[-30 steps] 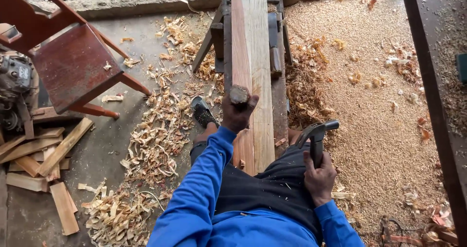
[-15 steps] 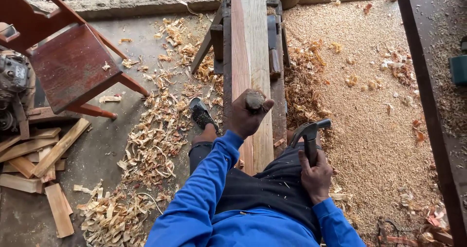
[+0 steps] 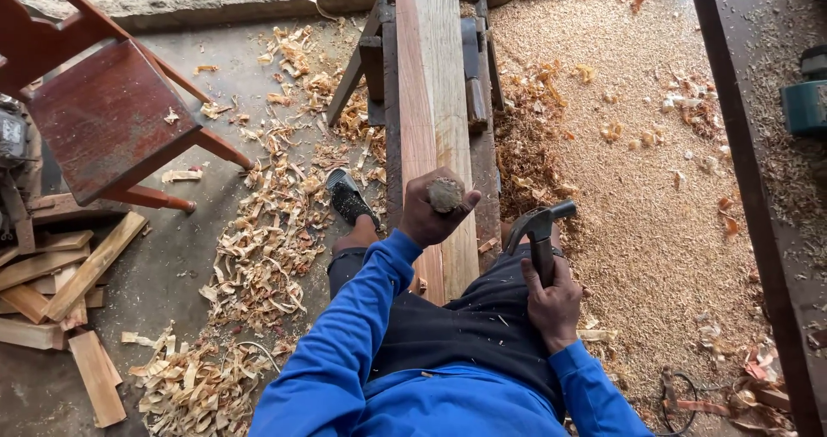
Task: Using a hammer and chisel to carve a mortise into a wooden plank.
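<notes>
My left hand [image 3: 428, 216] is closed around a chisel [image 3: 445, 194] whose battered wooden handle end points up, held over the near part of a long pale plank [image 3: 435, 101]. The plank lies lengthwise on a dark wooden bench [image 3: 390, 118] that I straddle. My right hand [image 3: 551, 301] grips the handle of a claw hammer [image 3: 538, 228], its metal head raised beside my right thigh, to the right of the plank. The chisel's blade is hidden by my hand.
A red wooden chair [image 3: 108, 114] stands at the left. Offcut boards [image 3: 60, 282] pile at the lower left. Curled shavings [image 3: 267, 239] cover the floor left of the bench, sawdust [image 3: 637, 187] to the right. A dark beam [image 3: 745, 170] and a teal power tool [image 3: 805, 101] are at the right edge.
My left hand has pulled back along the plank toward me with the chisel. The hammer in my right hand stays raised in about the same place.
</notes>
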